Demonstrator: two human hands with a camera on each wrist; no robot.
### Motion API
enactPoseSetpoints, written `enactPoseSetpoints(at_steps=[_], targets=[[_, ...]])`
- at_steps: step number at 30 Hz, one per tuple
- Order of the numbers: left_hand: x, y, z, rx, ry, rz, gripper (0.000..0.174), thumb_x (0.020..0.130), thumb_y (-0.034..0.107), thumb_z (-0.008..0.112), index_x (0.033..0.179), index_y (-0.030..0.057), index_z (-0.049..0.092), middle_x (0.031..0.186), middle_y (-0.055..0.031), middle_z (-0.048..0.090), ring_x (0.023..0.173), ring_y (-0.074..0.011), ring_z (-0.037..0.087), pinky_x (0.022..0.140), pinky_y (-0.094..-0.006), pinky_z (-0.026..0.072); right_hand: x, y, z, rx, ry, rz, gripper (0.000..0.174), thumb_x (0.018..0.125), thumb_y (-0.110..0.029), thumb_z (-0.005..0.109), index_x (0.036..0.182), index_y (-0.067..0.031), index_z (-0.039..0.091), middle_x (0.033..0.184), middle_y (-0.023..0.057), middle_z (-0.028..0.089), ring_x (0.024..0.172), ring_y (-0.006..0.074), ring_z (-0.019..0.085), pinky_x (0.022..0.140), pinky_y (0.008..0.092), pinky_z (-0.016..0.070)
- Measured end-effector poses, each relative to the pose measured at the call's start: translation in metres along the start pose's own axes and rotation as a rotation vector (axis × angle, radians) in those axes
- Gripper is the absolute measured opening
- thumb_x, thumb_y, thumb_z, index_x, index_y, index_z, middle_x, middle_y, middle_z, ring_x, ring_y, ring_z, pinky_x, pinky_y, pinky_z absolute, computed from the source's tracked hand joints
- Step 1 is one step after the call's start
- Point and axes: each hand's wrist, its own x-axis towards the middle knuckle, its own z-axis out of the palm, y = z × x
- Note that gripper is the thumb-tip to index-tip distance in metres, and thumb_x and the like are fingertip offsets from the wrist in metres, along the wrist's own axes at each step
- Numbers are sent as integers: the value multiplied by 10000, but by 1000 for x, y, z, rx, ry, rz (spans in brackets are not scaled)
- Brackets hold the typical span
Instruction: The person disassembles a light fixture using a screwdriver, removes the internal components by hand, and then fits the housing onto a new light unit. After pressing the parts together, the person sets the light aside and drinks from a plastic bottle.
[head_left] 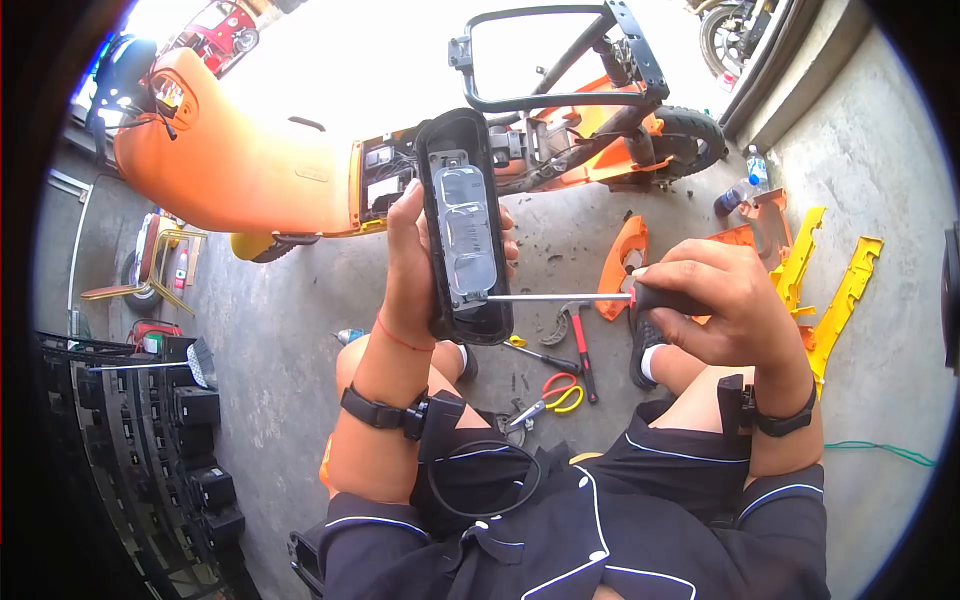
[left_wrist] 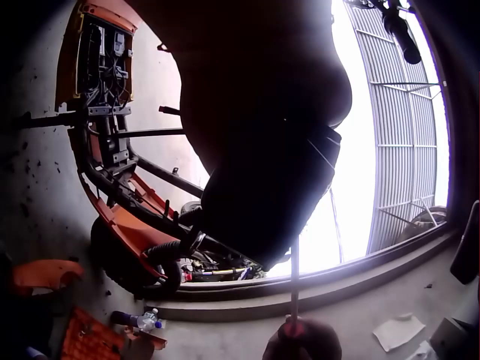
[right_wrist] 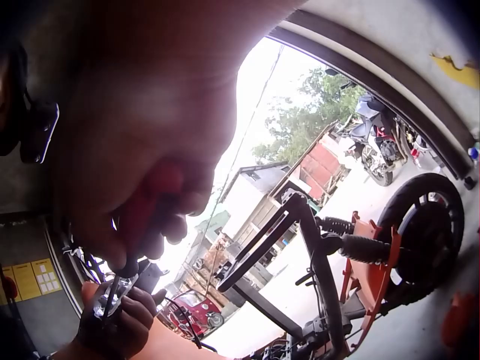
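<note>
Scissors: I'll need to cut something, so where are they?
In the head view, the scissors lie on the floor below centre, just left of the red-handled hammer.

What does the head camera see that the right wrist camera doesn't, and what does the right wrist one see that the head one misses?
Only the head view shows the scissors and the hammer on the floor.

Only the right wrist view shows the green trees outside and the yellow sheets on the wall.

Both show the right hand holding the screwdriver, the left hand, and the black tyre on the orange vehicle.
</note>
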Motion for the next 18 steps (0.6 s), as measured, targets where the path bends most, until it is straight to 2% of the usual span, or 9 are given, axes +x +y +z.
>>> enactPoseSetpoints(at_steps=[2,12,15,18], targets=[[0,1,1,26,80,-27,698,952,649,386,1151,15,601,965,-155,662,807,-250,706,681,-379,606,1,0,1,-41,16,-8,332,692,-72,788,1014,-65,708,870,100,675,743,293,681,652,359,548],[0,-1,-2,100,128,18,629,981,593,379,1164,28,584,940,-153,670,781,-241,709,664,-358,606,5,-2,5,-34,10,3,317,698,-73,789,1006,-65,712,855,95,668,729,287,674,638,356,542],[-1,-1,-3,168,130,61,676,976,599,395,1188,-13,588,963,-143,669,786,-240,701,673,-349,601,6,-2,6,-43,7,2,328,698,-74,791,1017,-67,715,855,93,666,723,284,672,634,355,541],[1,-4,-5,277,184,98,587,1002,545,391,1162,21,601,917,-134,673,767,-227,701,666,-337,599,7,-6,7,-129,11,-40,316,714,-77,782,1024,-67,720,856,83,665,715,273,666,622,353,536]])
